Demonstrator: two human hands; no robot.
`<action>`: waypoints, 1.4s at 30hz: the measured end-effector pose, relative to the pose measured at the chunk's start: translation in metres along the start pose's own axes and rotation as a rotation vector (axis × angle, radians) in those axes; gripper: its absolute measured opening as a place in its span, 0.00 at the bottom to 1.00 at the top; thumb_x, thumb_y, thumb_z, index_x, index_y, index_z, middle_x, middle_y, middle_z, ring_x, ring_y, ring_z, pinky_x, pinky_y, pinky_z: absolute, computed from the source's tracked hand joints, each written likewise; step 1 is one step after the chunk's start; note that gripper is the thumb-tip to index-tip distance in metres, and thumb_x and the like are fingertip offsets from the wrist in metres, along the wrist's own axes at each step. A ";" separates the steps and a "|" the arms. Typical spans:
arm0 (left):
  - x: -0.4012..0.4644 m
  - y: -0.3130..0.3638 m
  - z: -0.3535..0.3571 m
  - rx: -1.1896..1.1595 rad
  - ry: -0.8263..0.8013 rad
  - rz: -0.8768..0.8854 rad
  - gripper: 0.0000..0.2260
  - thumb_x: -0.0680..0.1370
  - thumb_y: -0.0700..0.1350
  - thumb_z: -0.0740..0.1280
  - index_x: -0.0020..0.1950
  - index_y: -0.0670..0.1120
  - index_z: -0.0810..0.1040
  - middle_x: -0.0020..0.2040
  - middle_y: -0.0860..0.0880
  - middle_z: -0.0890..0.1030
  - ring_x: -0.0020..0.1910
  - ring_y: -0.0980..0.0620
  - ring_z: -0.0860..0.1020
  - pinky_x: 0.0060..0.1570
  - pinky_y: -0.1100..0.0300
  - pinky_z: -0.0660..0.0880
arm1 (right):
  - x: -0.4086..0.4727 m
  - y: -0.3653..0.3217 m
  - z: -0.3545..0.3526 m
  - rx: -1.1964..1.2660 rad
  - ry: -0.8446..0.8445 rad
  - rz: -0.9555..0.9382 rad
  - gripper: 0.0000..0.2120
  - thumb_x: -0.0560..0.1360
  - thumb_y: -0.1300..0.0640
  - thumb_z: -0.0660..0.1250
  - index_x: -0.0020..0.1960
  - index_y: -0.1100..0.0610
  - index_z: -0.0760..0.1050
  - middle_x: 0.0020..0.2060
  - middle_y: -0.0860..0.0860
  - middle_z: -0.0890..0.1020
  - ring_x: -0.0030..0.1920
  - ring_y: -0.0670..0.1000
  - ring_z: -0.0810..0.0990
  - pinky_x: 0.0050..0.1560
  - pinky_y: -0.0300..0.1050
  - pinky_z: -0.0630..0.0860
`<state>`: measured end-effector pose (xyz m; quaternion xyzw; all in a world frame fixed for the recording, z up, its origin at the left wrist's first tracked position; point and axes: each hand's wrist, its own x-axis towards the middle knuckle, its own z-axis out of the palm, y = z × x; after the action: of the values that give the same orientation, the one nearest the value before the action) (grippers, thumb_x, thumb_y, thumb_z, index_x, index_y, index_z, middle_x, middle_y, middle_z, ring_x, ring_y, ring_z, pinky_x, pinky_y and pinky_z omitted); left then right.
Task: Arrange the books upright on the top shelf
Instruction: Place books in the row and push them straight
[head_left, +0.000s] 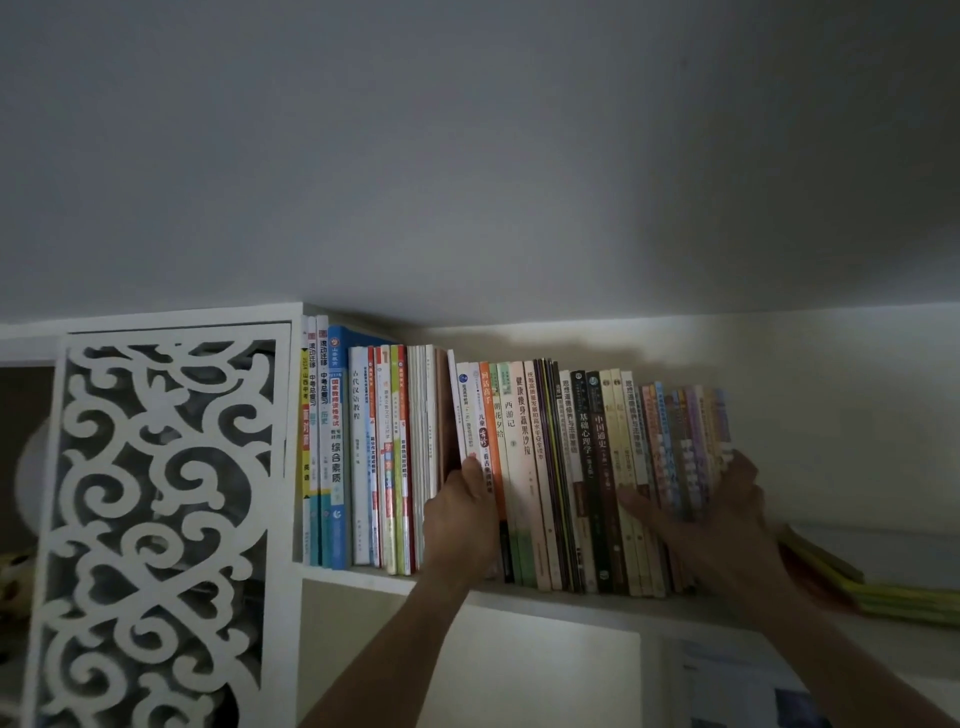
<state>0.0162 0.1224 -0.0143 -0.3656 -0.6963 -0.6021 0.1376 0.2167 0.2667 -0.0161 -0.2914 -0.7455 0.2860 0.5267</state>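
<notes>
At the far left stands a white carved panel (156, 519) with a scrolling cut-out pattern, fixed to the front of the white shelf (519, 597). Just right of it, on the top shelf, a first group of books (358, 457) stands upright against the shelf's side wall, blue and yellow spines at its left end and thin red, green and white ones further along.

The left hand (460, 519) reaches up into the narrow gap after this group. Its fingers go in between the books and are partly hidden, with the thumb lying on a leaning white book (464, 410); whether it grips that book or only presses it I cannot tell.

To the right runs a leaning row of books (571, 467), tilted with tops toward the left, spines orange, cream, black and beige.

The right hand (717, 519) lies spread against the blurred right end of that row (691, 447), fingers fairly straight along the end book and thumb stretched across the spines, pressing rather than clasping.

Furthest right, a flat stack of yellow-green books (883, 597) lies on the same shelf, near the hand.
</notes>
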 end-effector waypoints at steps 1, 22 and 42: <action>-0.001 0.000 -0.001 0.016 -0.007 0.010 0.26 0.86 0.58 0.46 0.46 0.47 0.78 0.37 0.50 0.81 0.35 0.57 0.81 0.31 0.67 0.70 | 0.000 0.000 0.001 -0.011 0.010 0.000 0.57 0.59 0.34 0.78 0.75 0.49 0.49 0.65 0.55 0.64 0.63 0.57 0.68 0.61 0.61 0.74; -0.014 -0.052 -0.040 0.636 0.113 0.537 0.32 0.83 0.54 0.63 0.82 0.53 0.51 0.63 0.50 0.77 0.42 0.58 0.81 0.40 0.63 0.82 | -0.003 -0.015 0.023 -0.119 0.173 0.029 0.64 0.54 0.33 0.79 0.77 0.56 0.49 0.65 0.65 0.66 0.61 0.70 0.73 0.57 0.66 0.76; 0.002 -0.039 -0.012 0.829 -0.124 0.883 0.40 0.77 0.75 0.56 0.84 0.59 0.48 0.85 0.48 0.43 0.83 0.44 0.44 0.78 0.37 0.55 | -0.002 0.020 0.019 -0.149 0.015 -0.054 0.69 0.51 0.16 0.66 0.78 0.49 0.42 0.72 0.56 0.65 0.70 0.62 0.71 0.62 0.67 0.76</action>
<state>-0.0150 0.1117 -0.0392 -0.5701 -0.6621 -0.1447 0.4644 0.2022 0.2768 -0.0371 -0.3116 -0.7684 0.2133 0.5168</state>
